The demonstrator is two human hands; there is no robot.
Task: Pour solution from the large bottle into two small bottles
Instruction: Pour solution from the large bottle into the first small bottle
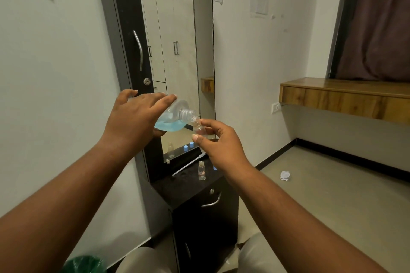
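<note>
Here we tip the large bottle (175,117) in our left hand (135,119), its mouth touching the small bottle (198,129) pinched by our right hand (218,142). Below that small bottle, a second small bottle (201,170) stands upright on the black surface (177,190).

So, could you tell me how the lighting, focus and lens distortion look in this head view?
Head view: dim, soft indoor light with a greenish cast; wide-angle bending bows the mirror frame and stretches the forearms; the large bottle and small bottle are fairly sharp but low in contrast; no strong glare.
</note>
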